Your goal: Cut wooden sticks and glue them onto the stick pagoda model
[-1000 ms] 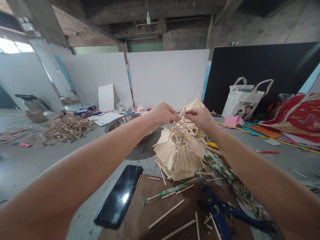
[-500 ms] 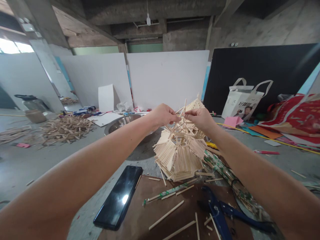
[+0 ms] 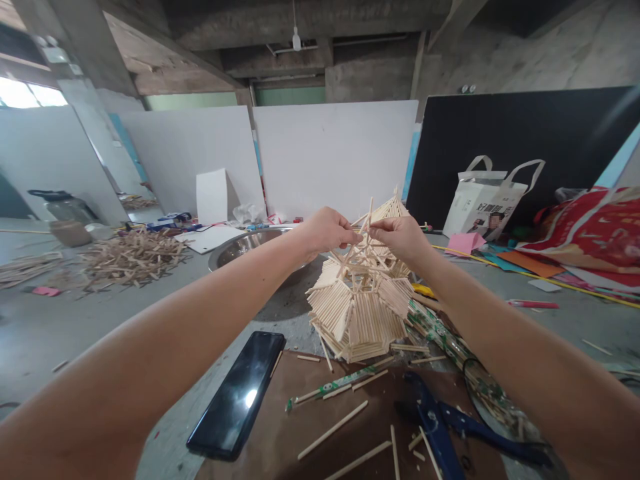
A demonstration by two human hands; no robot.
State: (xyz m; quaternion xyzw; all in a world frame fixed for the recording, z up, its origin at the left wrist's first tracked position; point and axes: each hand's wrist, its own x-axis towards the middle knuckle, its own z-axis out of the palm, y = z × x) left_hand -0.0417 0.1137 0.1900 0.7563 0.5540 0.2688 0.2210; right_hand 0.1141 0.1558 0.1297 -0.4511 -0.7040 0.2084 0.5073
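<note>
A model made of pale wooden sticks, shaped like a tiered roof, stands on the grey floor in front of me. My left hand is closed in a pinch on a thin stick at the model's open top. My right hand pinches the sticks at the same spot from the other side. Both forearms reach out from the bottom corners of the view.
A black phone lies at the left of a brown board strewn with loose sticks. Blue cutters lie at the right. A metal basin, a stick pile, a white tote bag and coloured sheets lie farther off.
Both hands keep their pinch at the model's top and have barely shifted; the view has dropped very slightly.
</note>
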